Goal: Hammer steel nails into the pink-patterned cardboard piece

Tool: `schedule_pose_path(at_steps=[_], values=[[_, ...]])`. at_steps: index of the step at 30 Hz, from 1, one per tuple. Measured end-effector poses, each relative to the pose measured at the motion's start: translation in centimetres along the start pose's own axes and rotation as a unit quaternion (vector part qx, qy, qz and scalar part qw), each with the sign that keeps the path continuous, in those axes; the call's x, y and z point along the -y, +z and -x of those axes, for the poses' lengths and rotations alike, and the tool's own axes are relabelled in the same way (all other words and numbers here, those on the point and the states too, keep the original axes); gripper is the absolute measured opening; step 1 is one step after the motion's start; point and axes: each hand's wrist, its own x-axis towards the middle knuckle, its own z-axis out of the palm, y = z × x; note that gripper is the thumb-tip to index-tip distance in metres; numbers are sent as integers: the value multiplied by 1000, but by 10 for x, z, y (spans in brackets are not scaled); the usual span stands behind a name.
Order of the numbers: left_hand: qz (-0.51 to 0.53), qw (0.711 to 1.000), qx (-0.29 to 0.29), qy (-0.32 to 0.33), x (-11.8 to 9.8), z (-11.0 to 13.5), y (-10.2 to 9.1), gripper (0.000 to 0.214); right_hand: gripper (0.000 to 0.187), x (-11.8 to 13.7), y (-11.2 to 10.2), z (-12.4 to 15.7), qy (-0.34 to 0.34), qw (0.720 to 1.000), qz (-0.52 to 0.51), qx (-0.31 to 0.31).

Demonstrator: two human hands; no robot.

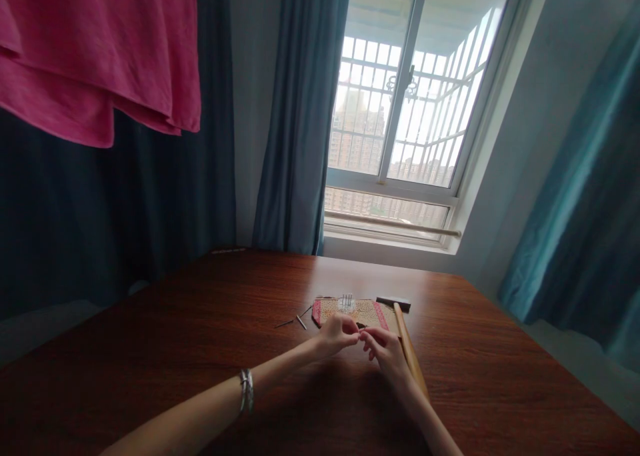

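My left hand (pixel 340 334) and my right hand (pixel 385 351) meet fingertip to fingertip just in front of a flat, patterned board (pixel 327 308) with pink bands. Both are closed in a pinch; whatever lies between the fingers is too small to make out. Several thin, nail-like pins (pixel 346 301) stand upright near the board's far edge, on a pale, shiny patch. Left of the board lie a few loose thin metal rods (pixel 301 322). A hammer (pixel 406 336) with a dark head and a wooden handle rests beside my right hand, its lower handle partly hidden by my wrist.
The brown wooden table (pixel 200 329) extends toward a barred window (pixel 395 109). Blue curtains (pixel 305 109) hang behind it and to the right. A pink cloth (pixel 110 56) hangs at the upper left.
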Motion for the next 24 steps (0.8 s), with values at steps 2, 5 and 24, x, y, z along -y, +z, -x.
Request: schedule_pose_path(at_steps=[2,5,24], values=[[0,1000,1,2,0,1,4,22,35,0,0,1,-4,1000,6,-2],[1,1000,2,5,-2,1,4,24,34,1,-1,1,-12,1000,19,-15],[-21,978,-187,-93,84,-60,-38,28,31,-46,12,-113,-46,965,212,-150]])
